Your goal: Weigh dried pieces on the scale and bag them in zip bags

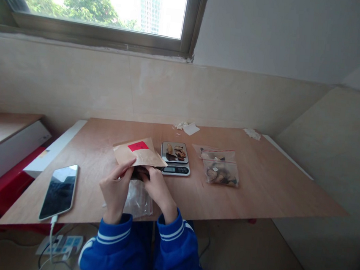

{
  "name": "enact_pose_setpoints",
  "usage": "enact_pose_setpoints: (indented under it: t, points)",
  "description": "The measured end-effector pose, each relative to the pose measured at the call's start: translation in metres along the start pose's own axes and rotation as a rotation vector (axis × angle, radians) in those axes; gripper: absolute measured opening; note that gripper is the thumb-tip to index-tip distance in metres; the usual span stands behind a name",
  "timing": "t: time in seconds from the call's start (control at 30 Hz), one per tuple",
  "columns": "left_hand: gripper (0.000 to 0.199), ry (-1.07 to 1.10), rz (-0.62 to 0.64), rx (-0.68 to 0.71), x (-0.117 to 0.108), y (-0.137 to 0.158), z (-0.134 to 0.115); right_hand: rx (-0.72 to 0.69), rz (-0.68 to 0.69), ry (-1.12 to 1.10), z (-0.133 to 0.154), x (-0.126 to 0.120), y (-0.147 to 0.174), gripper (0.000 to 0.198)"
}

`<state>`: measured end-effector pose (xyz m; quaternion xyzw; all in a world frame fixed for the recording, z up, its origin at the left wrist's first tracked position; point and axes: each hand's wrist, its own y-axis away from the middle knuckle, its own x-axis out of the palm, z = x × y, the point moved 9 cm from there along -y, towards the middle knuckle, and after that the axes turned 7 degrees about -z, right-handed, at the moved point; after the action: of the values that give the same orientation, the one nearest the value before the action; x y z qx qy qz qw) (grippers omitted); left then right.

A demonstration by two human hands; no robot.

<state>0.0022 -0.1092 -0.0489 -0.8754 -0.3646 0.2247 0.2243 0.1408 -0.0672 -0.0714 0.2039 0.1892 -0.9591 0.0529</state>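
Note:
A brown paper bag (122, 153) with a red label (138, 146) lies tilted on the table, its dark open mouth toward me. My left hand (115, 192) pinches the rim of this bag on the left. At the mouth, my right hand (158, 188) has its fingers curled partly inside; their tips and anything between them are hidden. Just beyond it stands a digital kitchen scale (183, 170) carrying several brown and pale dried pieces (175, 152). Beneath my hands lies a clear plastic bag (137, 199).
To the right of the scale rests a clear zip bag (222, 173) of dark dried slices. A phone (60, 192) with a white charging cable (52, 229) lies at the left edge. Crumpled tissue (251, 134) and a white paper piece (191, 129) sit along the back edge.

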Motion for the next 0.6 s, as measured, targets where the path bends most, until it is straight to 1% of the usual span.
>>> enact_pose_setpoints:
  t: [0.07, 0.13, 0.2, 0.27, 0.33, 0.4, 0.43, 0.5, 0.6]
  points:
    - [0.022, -0.006, 0.007, 0.019, 0.002, 0.000, -0.001, 0.014, -0.065, 0.034, -0.004, -0.004, 0.002, 0.034]
    - [0.023, -0.015, 0.008, 0.032, 0.002, 0.000, -0.001, -0.006, -0.109, 0.060, -0.004, -0.006, 0.005, 0.034]
    - [0.023, -0.026, 0.011, 0.028, 0.001, -0.001, -0.001, -0.066, -0.107, 0.053, 0.002, -0.006, 0.010, 0.035]
    - [0.023, -0.040, 0.013, 0.014, 0.000, -0.002, 0.000, -0.131, -0.114, 0.007, 0.014, -0.011, 0.019, 0.035]
    - [0.023, -0.055, 0.007, 0.003, -0.003, -0.003, 0.001, -0.166, -0.151, -0.097, 0.026, -0.027, 0.030, 0.031]
    - [0.024, -0.071, 0.004, 0.000, -0.004, -0.004, 0.001, -0.155, -0.220, -0.245, 0.029, -0.051, 0.041, 0.024]
    - [0.024, -0.072, 0.005, -0.001, -0.004, -0.004, 0.001, -0.137, -0.266, -0.310, 0.025, -0.066, 0.044, 0.021]
    - [0.023, -0.064, 0.009, -0.001, -0.003, -0.004, 0.002, -0.077, -0.410, -0.347, 0.003, -0.100, 0.046, 0.015]
    - [0.023, -0.046, 0.013, 0.006, -0.002, -0.004, 0.003, 0.027, -0.641, -0.209, -0.054, -0.143, 0.030, 0.023]
